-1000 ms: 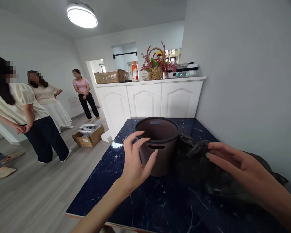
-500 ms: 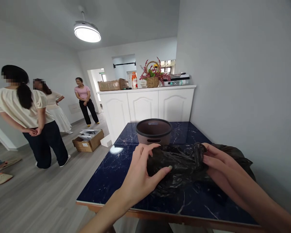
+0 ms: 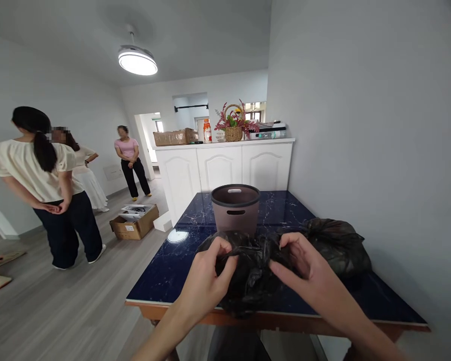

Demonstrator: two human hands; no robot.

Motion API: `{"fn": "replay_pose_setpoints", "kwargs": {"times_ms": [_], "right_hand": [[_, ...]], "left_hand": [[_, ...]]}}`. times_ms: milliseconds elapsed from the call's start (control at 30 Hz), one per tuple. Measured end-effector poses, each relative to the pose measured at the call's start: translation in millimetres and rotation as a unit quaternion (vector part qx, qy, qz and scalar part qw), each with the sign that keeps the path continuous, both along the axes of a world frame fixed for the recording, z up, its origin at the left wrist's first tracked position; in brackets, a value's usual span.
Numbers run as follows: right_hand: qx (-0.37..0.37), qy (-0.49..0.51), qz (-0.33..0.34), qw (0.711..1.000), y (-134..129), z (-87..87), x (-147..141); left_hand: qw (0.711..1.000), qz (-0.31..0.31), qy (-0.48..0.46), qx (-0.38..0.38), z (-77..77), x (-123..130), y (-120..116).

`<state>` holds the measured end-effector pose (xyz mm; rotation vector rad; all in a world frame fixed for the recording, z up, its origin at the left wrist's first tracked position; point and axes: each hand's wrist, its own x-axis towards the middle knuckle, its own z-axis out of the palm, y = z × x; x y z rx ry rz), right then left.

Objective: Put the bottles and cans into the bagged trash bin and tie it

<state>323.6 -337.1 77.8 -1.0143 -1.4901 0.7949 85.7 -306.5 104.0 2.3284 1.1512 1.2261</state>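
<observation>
A crumpled black plastic bag lies at the front of the dark blue marbled table, its lower edge hanging slightly past the table's rim. My left hand pinches the bag's left side between thumb and fingers. On the other side, my right hand has its fingers curled on a gathered, twisted part of the bag. Just behind stands a brownish trash bin with a black rim and a slot handle, upright. To the right rests a second black bag, full and bulging, touched by neither hand.
A white cabinet backs the table, with a flower basket, an orange bottle and a woven tray on top. The wall borders the right. Several people stand at left, near a cardboard box on the floor.
Both hands and the black bag have come nearer the front edge; the right hand moved left, closer to the left hand. More of the bin and the second bag now shows.
</observation>
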Motion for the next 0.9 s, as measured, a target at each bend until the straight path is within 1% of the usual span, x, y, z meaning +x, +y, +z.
{"fn": "replay_pose_setpoints", "kwargs": {"times_ms": [100,200,300,367,500,600,700,800,900], "right_hand": [[-0.002,-0.018,-0.040,0.999,-8,-15.3,-12],[-0.010,-0.019,-0.064,0.998,-13,-35.2,-19],[-0.018,-0.019,-0.067,0.997,-17,-54.3,-24],[-0.032,-0.024,-0.074,0.997,-21,-61.9,-27],[-0.063,-0.026,-0.130,0.989,-31,-62.8,-34],[-0.074,-0.044,-0.173,0.981,-34,-63.5,-29],[-0.098,-0.078,-0.174,0.977,-32,-71.9,-13],[-0.104,-0.104,-0.166,0.975,-29,-80.3,5],[-0.093,-0.116,-0.180,0.972,-30,-79.9,18]], "left_hand": [[0.998,0.044,-0.039,-0.003,-6.4,-5,-8],[0.994,0.085,-0.070,0.002,-8.8,-11,-12],[0.987,0.121,-0.100,0.013,-5.5,-17,-17],[0.982,0.138,-0.122,0.034,-0.8,-21,-20],[0.970,0.169,-0.151,0.089,11.6,-27,-28],[0.961,0.202,-0.150,0.117,19.8,-30,-33],[0.952,0.222,-0.151,0.145,26.4,-33,-35],[0.945,0.222,-0.169,0.169,34.9,-36,-33],[0.941,0.215,-0.202,0.166,46.7,-40,-31]]}}
